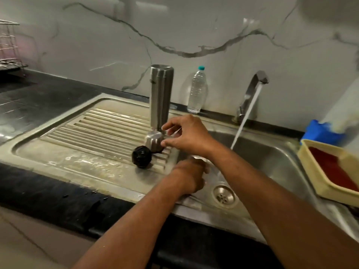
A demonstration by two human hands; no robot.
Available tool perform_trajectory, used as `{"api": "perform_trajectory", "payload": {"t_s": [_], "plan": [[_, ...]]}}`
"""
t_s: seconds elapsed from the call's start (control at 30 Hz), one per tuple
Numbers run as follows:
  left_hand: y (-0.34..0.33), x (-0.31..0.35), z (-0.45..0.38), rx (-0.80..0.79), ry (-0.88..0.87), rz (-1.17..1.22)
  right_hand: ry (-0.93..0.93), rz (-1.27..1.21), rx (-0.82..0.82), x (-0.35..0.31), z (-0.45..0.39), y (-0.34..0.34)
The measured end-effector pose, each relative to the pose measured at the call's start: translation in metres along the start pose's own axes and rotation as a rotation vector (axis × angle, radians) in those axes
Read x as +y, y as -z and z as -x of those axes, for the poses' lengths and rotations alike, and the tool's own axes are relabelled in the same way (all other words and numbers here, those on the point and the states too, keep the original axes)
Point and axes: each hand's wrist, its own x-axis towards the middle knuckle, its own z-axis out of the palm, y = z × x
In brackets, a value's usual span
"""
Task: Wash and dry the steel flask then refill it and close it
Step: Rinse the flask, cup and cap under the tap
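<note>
Dim greenish light, soft blur, wide-angle bending at edges

No text, label or number can be read anywhere here.

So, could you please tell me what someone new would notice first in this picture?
The tall steel flask standing upside down on the draining board, with the right hand setting a steel cup beside a black stopper. Next, the tap at the back right, running water into the sink.
</note>
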Motion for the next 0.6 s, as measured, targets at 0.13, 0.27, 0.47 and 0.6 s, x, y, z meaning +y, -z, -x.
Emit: {"api": "perform_trajectory", "payload": {"t_s": [0.13,0.27,0.47,0.6], "plan": [[0.015,0.013,0.0,0.069,-0.022,0.046,-0.125,-0.023,0.156,0.053,0.023,0.046],[0.017,0.017,-0.013,0.124,-0.023,-0.035,-0.356,-0.128,0.312,0.119,0.049,0.072],[0.014,0.031,-0.052,0.129,0.031,0.101,-0.684,-0.489,0.528,0.177,0.06,0.072],[0.011,0.045,-0.102,0.257,0.097,0.346,-0.717,-0.782,0.625,0.193,0.05,0.057]]}}
